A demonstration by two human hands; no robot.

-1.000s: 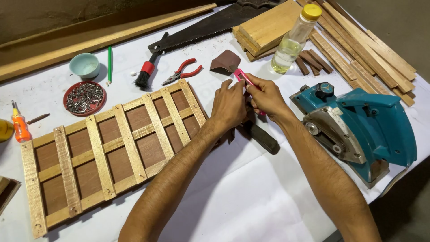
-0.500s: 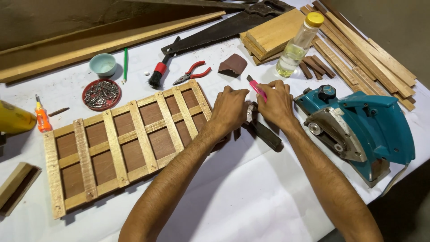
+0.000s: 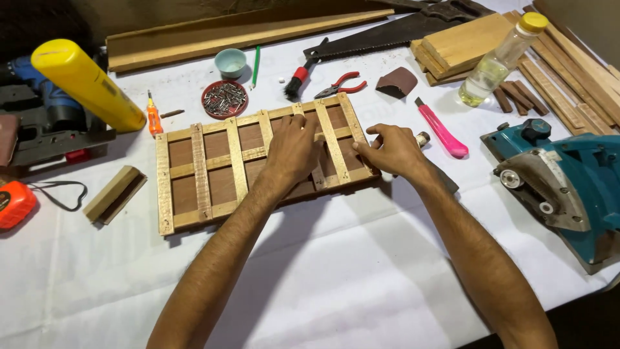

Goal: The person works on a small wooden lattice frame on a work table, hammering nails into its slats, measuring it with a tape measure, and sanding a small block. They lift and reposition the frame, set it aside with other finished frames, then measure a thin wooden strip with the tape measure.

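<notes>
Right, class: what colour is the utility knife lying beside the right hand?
Bright pink utility knife, clearest in the head view.

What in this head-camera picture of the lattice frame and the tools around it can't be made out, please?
- Part of the wooden lattice frame: covered by the left hand and right hand.
- The dark tool behind the right hand: mostly hidden by the hand and wrist.
- The teal power planer: cut off by the right edge.
- The red dish: its small metal pieces are too small to tell apart.

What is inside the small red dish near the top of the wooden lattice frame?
The red dish holds a heap of small metal nails or screws; which, I cannot tell. They cover its bottom, so nothing beneath them shows.
</notes>
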